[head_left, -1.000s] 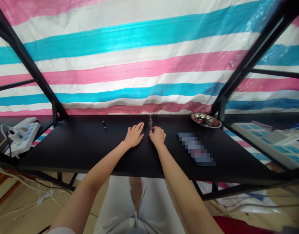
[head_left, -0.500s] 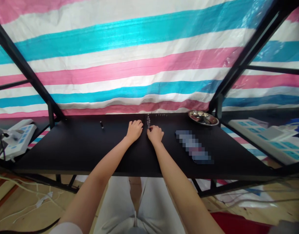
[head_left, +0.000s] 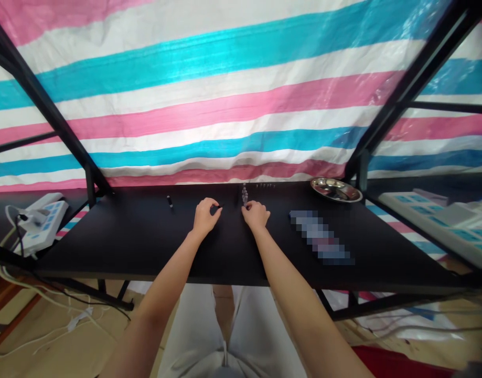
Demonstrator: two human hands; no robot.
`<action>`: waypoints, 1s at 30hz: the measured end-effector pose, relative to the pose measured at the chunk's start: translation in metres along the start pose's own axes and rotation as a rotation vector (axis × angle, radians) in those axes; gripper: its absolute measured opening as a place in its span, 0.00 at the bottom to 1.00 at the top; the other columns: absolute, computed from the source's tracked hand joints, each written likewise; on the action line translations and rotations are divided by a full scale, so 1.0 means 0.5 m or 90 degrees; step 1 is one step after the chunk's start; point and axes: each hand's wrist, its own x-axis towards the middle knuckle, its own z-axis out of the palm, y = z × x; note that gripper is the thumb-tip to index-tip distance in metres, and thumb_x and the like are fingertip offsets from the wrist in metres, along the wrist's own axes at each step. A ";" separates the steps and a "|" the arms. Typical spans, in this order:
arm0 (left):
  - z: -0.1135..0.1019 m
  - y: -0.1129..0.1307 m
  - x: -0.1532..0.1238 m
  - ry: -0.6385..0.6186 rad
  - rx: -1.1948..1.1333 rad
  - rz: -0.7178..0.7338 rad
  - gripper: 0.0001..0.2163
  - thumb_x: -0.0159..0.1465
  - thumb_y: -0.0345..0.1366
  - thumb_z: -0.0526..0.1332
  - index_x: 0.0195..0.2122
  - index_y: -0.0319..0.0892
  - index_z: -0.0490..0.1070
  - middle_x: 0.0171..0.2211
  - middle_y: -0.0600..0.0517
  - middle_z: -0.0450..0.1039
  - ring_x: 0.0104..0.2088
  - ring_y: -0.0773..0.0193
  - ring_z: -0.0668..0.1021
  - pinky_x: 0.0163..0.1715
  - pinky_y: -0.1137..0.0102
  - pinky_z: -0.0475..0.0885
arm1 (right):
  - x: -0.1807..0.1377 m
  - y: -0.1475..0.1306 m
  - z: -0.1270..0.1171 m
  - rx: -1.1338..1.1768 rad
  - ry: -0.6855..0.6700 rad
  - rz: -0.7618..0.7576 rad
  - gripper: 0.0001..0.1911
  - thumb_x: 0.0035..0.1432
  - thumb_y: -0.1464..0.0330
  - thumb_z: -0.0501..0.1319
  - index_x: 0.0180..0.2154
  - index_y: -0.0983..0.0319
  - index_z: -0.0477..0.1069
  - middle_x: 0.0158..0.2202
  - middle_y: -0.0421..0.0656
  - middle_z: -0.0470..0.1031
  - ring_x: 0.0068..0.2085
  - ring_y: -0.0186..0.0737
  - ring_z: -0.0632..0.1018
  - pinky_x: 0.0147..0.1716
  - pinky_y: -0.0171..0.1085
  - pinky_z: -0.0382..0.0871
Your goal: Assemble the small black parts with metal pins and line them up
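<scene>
Both my hands rest on a black table (head_left: 126, 241). My left hand (head_left: 204, 215) is curled, its thumb and fingers pinched on a small dark piece I cannot make out. My right hand (head_left: 256, 214) is closed at the foot of a small clear upright object (head_left: 244, 194), fingertips touching it. A short black cylinder (head_left: 169, 201) lies to the left of my left hand. A row of several tiny dark pieces (head_left: 264, 185) sits along the far edge.
A round metal dish (head_left: 335, 189) stands at the table's back right, and a flat blurred item (head_left: 321, 242) lies right of my hands. Black frame posts rise at both back corners. White power strips (head_left: 36, 218) sit on side shelves. A striped tarp hangs behind.
My left hand went from lying flat beside the right to curling, then shifted left and pinched a small dark piece. My right hand stayed by the clear object.
</scene>
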 end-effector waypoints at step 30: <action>-0.008 -0.003 -0.001 0.025 -0.206 -0.083 0.05 0.54 0.35 0.61 0.31 0.41 0.69 0.31 0.53 0.70 0.30 0.69 0.72 0.28 0.72 0.64 | -0.045 -0.038 -0.026 -0.053 -0.085 -0.347 0.06 0.55 0.68 0.54 0.28 0.61 0.66 0.26 0.41 0.71 0.32 0.37 0.69 0.32 0.35 0.48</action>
